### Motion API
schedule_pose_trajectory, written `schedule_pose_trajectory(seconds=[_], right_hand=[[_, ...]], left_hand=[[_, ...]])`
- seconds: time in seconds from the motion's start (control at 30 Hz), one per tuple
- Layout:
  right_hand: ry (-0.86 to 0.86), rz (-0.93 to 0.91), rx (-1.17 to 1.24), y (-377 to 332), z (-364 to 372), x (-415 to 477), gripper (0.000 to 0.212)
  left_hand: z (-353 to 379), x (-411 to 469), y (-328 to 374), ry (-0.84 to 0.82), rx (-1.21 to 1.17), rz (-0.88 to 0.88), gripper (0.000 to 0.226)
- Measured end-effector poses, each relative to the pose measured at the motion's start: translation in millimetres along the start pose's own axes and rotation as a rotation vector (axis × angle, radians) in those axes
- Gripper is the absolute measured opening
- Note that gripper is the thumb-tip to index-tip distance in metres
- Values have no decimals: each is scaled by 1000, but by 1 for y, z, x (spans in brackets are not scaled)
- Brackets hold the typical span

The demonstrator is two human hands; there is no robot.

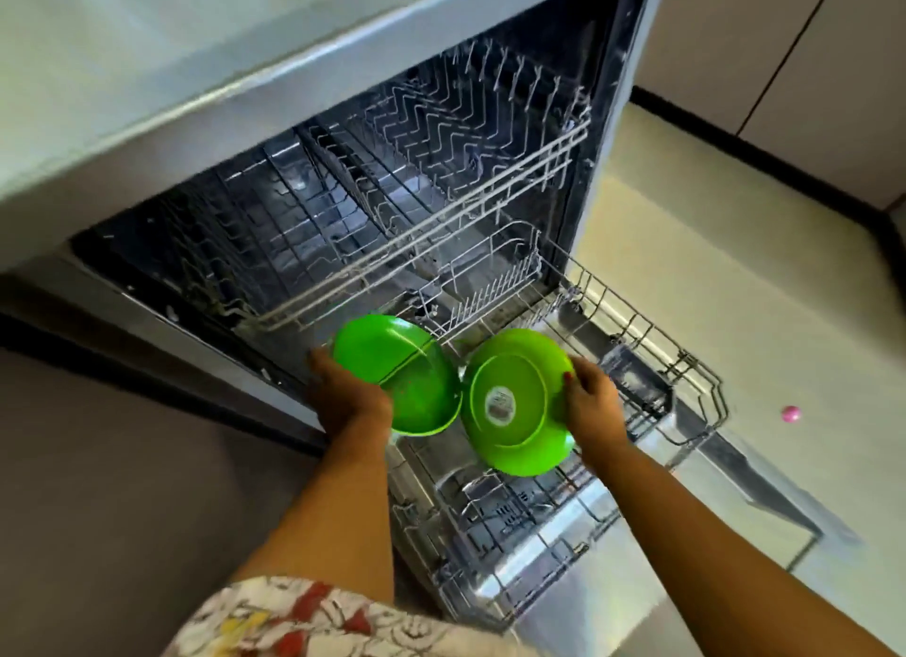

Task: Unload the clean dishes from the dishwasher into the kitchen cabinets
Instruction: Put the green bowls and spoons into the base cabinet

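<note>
Green round plastic plates (397,377) in both hands (350,391).

Two plates, one (407,386) in the left hand (343,391) and another (515,406) in the right hand (593,406), hung side by side over the pulled-out lower rack (652,362), below the upper rack (441,176), with a small ball (790,413) on the floor (735,264) to the right.
</note>
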State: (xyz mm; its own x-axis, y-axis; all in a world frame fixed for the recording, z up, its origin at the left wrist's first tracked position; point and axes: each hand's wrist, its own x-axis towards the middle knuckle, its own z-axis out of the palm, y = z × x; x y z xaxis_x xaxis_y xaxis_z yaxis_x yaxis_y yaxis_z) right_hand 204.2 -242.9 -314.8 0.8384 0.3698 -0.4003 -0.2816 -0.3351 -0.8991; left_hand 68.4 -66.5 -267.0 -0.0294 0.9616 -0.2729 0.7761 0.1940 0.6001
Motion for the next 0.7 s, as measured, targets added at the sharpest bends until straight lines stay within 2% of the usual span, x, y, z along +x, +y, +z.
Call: schedule_pose_trajectory(seconds=[0.1,0.17,0.23,0.3,0.4,0.47,0.53,0.7], right_hand=[[201,40,-66,8,-42,-12,31],[241,68,-107,15,-67,-24,32],[247,89,-162,27,-89,-42,34],[281,97,-217,38,-106,-63,35],[290,144,-281,55,-119,-91,41],[220,179,-336,70,-124,-111,49],[128,201,-414,79,-125,-131,55],[-57,289,-569,107,-114,-178,58]], left_hand=[[21,-35,-33,-52,-146,-207,49],[30,-62,-52,-125,-336,-356,48],[32,-98,-68,-191,-624,-535,38],[31,-135,-89,-217,-751,-610,38],[20,-186,-120,-271,-715,-550,35],[16,-206,-148,-308,-692,-547,34],[17,-219,-180,-342,-600,-459,33],[17,-231,-260,-434,-506,-262,51]])
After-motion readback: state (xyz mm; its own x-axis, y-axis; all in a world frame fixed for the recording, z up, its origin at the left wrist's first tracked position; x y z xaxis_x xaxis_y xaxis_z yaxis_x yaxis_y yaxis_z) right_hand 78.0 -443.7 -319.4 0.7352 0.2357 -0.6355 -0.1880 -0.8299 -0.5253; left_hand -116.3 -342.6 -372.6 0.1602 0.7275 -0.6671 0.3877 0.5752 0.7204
